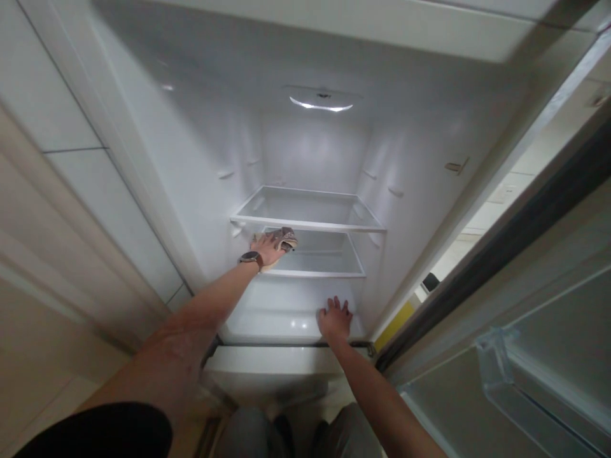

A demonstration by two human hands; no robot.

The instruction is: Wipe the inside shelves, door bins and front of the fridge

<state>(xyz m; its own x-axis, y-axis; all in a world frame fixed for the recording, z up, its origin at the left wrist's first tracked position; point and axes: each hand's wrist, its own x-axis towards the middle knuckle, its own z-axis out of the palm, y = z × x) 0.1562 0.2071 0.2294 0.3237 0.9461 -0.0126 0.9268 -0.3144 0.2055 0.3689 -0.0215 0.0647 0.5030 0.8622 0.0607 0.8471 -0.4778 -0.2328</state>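
My left hand point(268, 249), with a watch on the wrist, presses a crumpled brownish cloth point(285, 237) at the left side of the lower glass shelf point(324, 259) inside an open fridge. Some of the cloth sticks out past the fingers, and part of it is hidden under the palm. Lower and to the right, my right hand point(336, 318) rests on the white fridge floor point(272, 323) with its fingers spread, holding nothing.
Above the cloth is an upper glass shelf point(310, 208) with a white front edge. A lit lamp point(322, 102) sits in the fridge ceiling. On the right stands the open door with a clear door bin point(529, 394). Tiled wall point(52, 83) borders the left.
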